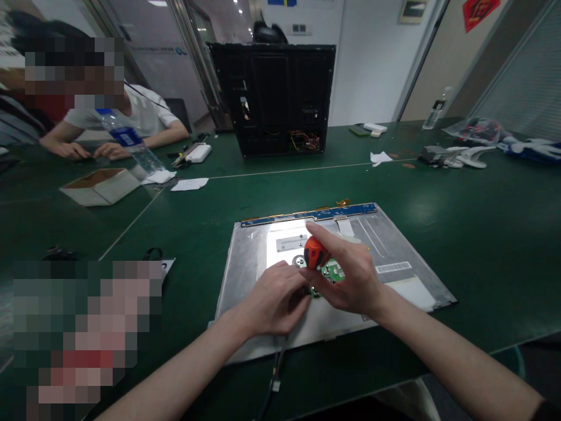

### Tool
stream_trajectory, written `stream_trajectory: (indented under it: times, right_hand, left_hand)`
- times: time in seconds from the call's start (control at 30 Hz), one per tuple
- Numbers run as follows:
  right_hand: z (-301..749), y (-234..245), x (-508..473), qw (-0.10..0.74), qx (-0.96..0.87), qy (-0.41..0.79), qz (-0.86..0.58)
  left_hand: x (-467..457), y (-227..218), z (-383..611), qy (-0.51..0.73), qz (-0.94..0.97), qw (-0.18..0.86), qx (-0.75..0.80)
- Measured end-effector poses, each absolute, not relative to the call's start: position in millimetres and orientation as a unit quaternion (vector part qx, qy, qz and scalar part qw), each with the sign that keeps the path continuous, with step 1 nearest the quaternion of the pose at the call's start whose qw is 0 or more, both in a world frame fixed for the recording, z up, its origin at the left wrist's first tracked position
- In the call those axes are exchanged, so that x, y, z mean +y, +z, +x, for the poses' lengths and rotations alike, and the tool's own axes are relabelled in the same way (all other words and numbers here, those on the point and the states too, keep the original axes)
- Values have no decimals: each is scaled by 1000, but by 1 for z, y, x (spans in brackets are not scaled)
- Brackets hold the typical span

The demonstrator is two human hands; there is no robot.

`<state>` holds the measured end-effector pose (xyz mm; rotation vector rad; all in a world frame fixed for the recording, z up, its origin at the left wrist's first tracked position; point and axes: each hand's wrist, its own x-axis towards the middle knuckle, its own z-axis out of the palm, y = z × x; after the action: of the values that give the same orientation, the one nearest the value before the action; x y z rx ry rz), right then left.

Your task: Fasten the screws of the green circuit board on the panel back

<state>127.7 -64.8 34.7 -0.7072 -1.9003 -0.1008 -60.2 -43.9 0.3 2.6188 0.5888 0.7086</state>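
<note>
A silver metal display panel (394, 240) lies flat on the green table, with a blue circuit strip (315, 214) along its far edge. Near its middle sits a small green circuit board (333, 271). My right hand (350, 278) is closed round the orange handle of a screwdriver (316, 251), held upright over the board. My left hand (276, 298) rests on the panel beside it, fingers curled at the screwdriver's tip; what they pinch is hidden. A dark cable (274, 374) runs off the panel's near edge.
A black open computer case (276, 96) stands at the back. Another person sits at the far left with a water bottle (131, 143) and a cardboard box (100, 186). Paper scraps (189, 184), a white device (198, 153) and tools (456, 156) lie about the table.
</note>
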Motion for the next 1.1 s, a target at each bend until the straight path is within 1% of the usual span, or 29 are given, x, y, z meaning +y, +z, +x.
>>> stream_trajectory:
  times: [0.27,0.47,0.83,1.1]
  right_hand:
    - [128,35,-65,539,-794,-39,-279]
    - [128,34,-66,523,-800,-32,-291]
    - [129,34,-66,522,-800,-38,-294]
    - [129,34,-67,536,-795,-38,-283]
  left_hand:
    - [-44,-1,-60,245,930,175,211]
    - [-43,0,-60,230,935,172,210]
    - [-43,0,-62,230,934,186,201]
    - [-43,1,-62,238,934,177,199]
